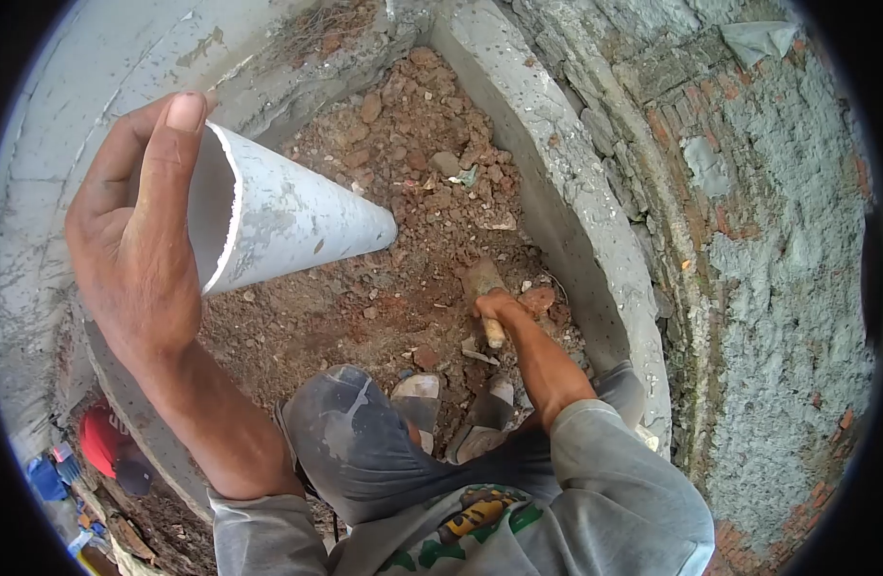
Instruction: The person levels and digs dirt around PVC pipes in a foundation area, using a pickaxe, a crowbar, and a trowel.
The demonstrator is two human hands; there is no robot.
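Observation:
My left hand (144, 240) grips the near, rough-cut rim of a white plastic pipe (302, 211), with the thumb over the edge and the fingers behind it. The pipe stands with its far end down on the reddish soil and rubble (403, 125). Low over the dirt, my right hand (500, 305) is wrapped round the wooden handle of a trowel (482, 276). Its muddy blade rests against the soil and is partly hard to make out. Broken brick pieces (537, 300) lie just right of that hand.
A low cement-coated wall (595, 211) curves round the dirt on the right, and a rough brick-and-mortar wall (768, 278) rises beyond it. My shoes (484, 418) stand in the dirt. At the lower left, a person in a red cap (103, 437) is outside the low wall.

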